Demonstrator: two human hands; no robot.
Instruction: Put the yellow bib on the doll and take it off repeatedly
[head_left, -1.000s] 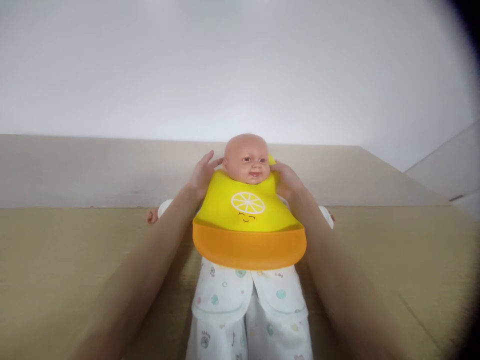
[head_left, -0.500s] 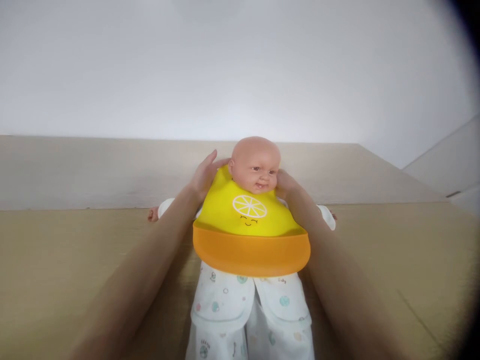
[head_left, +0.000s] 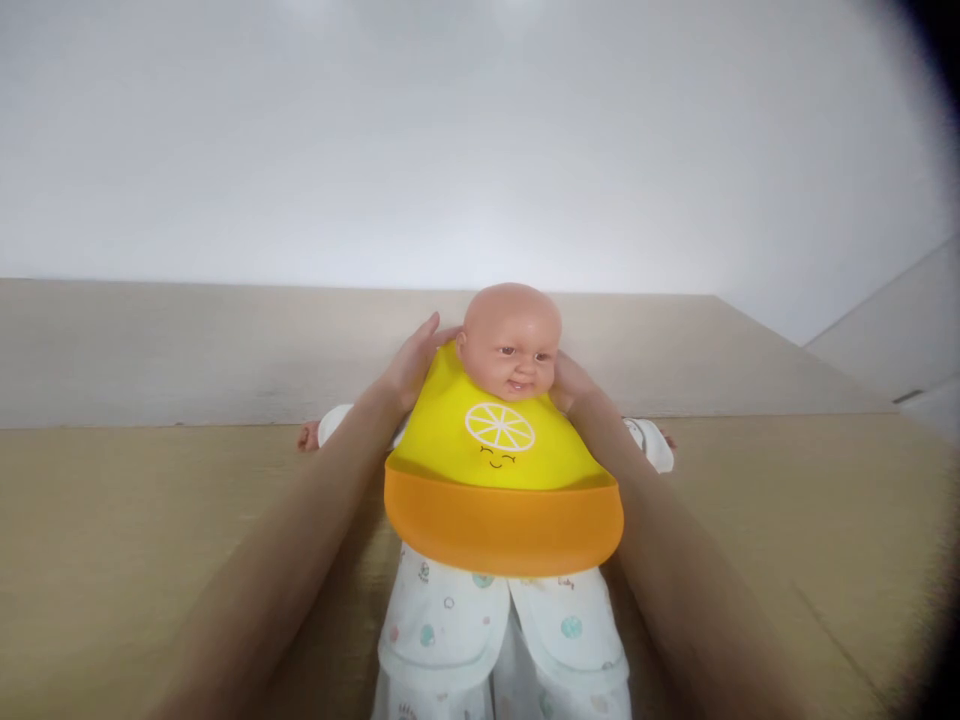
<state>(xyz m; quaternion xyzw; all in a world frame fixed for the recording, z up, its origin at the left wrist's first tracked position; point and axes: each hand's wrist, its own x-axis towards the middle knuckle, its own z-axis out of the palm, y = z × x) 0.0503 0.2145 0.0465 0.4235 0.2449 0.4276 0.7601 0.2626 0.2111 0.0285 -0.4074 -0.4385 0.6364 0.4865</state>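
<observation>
A baby doll (head_left: 513, 335) in white printed clothes (head_left: 442, 625) lies face up at the middle. Over its chest is a yellow bib (head_left: 450, 420) with a lemon-slice print and an orange pocket (head_left: 502, 520). My left hand (head_left: 420, 360) is at the bib's upper left edge, its thumb raised and its other fingers reaching behind the doll's neck. On the other side, my right hand (head_left: 574, 385) is beside the doll's cheek and neck, its fingers hidden behind the head. What the hidden fingers hold cannot be seen.
Beneath the doll is a light wooden surface (head_left: 150, 530). A paler upright panel (head_left: 150, 350) rises behind it, with a white wall (head_left: 375, 150) beyond. The doll's sleeved arms stick out beyond my forearms on both sides.
The doll, bib and both hands appear slightly lower in view, along with the surface edges. The doll's head has turned slightly. Both hands remain beside its neck.
</observation>
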